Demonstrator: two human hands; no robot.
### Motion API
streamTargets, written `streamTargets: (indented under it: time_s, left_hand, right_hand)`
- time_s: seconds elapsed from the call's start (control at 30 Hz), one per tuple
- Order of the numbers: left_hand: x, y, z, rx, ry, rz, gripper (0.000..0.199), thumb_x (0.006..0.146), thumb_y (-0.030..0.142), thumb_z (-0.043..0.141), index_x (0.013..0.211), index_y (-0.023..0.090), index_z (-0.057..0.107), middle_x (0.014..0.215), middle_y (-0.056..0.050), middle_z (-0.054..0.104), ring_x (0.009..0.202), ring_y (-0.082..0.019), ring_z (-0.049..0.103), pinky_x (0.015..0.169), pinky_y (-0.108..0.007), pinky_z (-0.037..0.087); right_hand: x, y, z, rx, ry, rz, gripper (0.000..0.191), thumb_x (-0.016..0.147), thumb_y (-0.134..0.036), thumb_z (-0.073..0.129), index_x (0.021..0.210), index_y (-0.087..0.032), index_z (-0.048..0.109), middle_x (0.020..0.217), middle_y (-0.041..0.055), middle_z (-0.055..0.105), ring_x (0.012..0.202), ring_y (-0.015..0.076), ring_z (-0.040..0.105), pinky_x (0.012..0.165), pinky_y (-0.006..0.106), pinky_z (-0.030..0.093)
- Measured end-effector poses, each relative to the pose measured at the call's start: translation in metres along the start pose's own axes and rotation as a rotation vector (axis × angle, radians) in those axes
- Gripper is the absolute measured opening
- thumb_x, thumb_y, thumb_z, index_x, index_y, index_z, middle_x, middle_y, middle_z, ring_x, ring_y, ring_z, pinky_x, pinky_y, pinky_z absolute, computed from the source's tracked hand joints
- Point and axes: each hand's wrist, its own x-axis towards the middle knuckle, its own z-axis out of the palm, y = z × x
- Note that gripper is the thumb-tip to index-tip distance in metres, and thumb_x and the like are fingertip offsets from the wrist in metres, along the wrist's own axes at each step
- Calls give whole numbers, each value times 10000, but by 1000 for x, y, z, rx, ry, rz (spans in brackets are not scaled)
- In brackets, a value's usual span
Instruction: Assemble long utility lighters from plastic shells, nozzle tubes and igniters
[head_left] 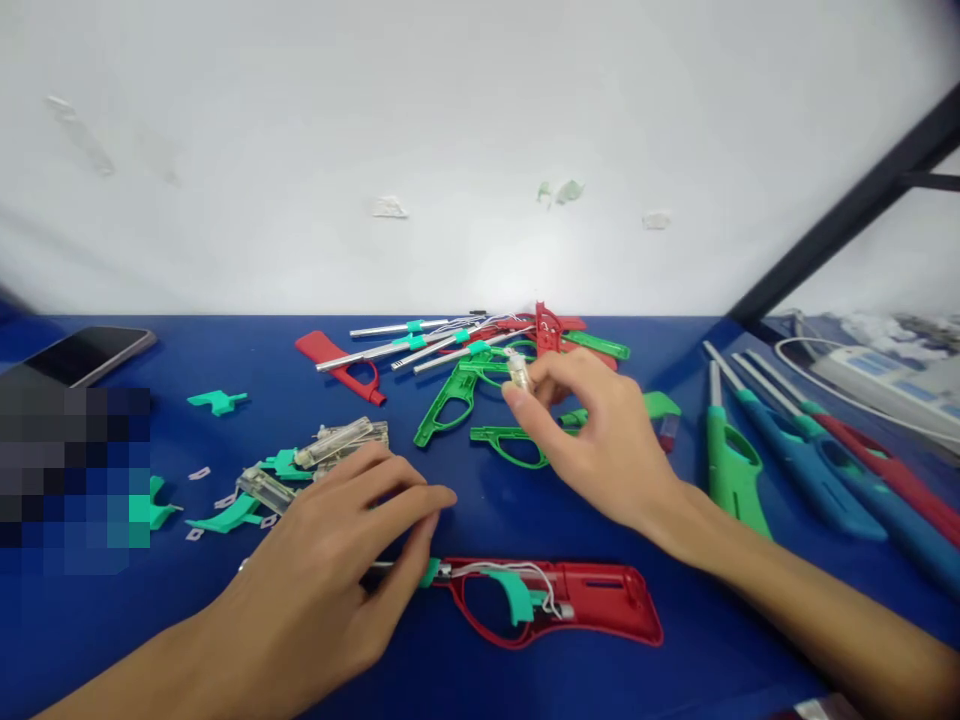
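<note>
A red lighter half-shell lies open side up on the blue table, with white wires and a teal trigger inside. My left hand is over its left end, fingers bent around the dark metal tube; the thumb and fingertips come together there. Raised above the table, my right hand pinches a small clear piece between thumb and index finger. Green half-shells lie behind that hand. Clear tanks and teal parts lie beyond my left hand.
Metal tubes with wires and red shells are piled at the back. Assembled lighters line the right side. A phone lies at the far left. A black metal frame slants at the right, beside a white power strip.
</note>
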Motion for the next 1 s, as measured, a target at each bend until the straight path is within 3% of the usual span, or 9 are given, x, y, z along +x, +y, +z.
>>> streamTargets:
  time_s: [0.13,0.3,0.43,0.6,0.73,0.87,1.0]
  left_hand:
    - [0,16,1,-9,-59,81,233,1007,184,574,1185,226,719,1040,-22,732,1007,-179,641,913,-301,543]
    - [-5,21,5,10,-106,71,223,1031,375,590,1170,294,745,1006,4,768,909,-223,707,878,-396,605]
    - [-11,18,6,2,-154,55,235,1056,363,540,1184,292,723,1033,-3,766,916,-233,717,953,-450,590]
    - [-16,19,6,47,-165,41,152,1020,285,608,1135,246,698,1023,-16,735,920,-203,684,973,-390,554]
    - [-19,17,11,71,-164,56,121,1007,324,660,1078,228,680,1017,-20,700,879,-183,651,883,-345,537]
    - [-19,9,20,86,-81,135,188,980,404,705,1040,228,681,921,2,665,731,-155,567,698,-305,453]
    - [-16,4,27,119,-29,162,201,982,428,699,999,228,690,888,9,636,680,-145,519,624,-306,392]
  right_hand:
    - [1,3,1,-41,-1,-22,229,990,-326,640,788,-230,590,723,-11,670,771,189,587,732,330,451]
    - [1,3,2,-51,-19,-38,189,998,-311,624,825,-235,609,797,14,700,813,206,616,765,349,478]
    - [0,5,5,-42,-28,-62,126,983,-297,669,882,-231,635,829,9,710,830,197,634,774,336,499]
    - [-3,4,7,-20,-37,-122,104,972,-293,728,968,-221,653,877,7,720,873,191,636,821,335,508]
    - [-8,3,8,-27,-43,-164,89,990,-285,711,979,-244,632,897,3,701,900,196,627,813,339,504]
    - [-14,3,13,-21,-80,-175,66,1009,-297,680,977,-268,630,923,9,678,903,211,626,789,360,505]
    - [-16,3,16,-28,-84,-184,60,1010,-322,675,1000,-282,631,945,19,676,929,232,633,788,379,514]
